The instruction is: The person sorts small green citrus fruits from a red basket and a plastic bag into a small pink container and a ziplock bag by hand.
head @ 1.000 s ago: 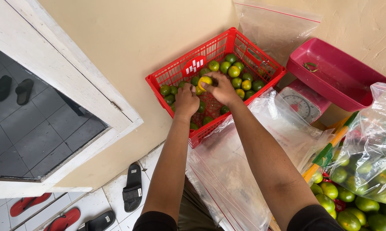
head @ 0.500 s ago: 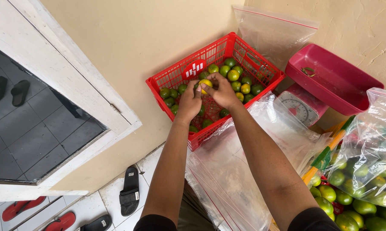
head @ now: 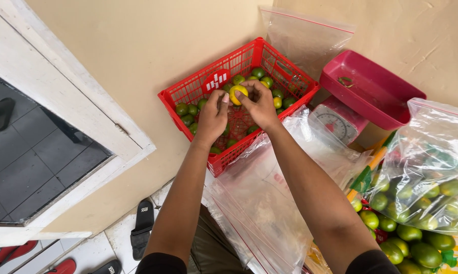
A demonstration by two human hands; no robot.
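Observation:
Over a red plastic basket (head: 188,91) that holds several green and yellow citrus fruits, both my hands meet on one yellow fruit (head: 238,94). My left hand (head: 213,117) pinches its left side with the fingertips. My right hand (head: 259,103) grips it from the right and from above. The fruit is raised a little above the others in the basket. Part of the basket's floor shows bare between the fruits.
Empty clear zip bags (head: 269,203) lie on my lap, one more (head: 305,45) leans on the wall. A pink kitchen scale (head: 363,86) stands right of the basket. A filled bag of green fruits (head: 427,177) sits at far right. Sandals (head: 143,228) lie on the floor below.
Both hands have lifted slightly out of the pile and come together on the yellow fruit. The camera view has shifted a little.

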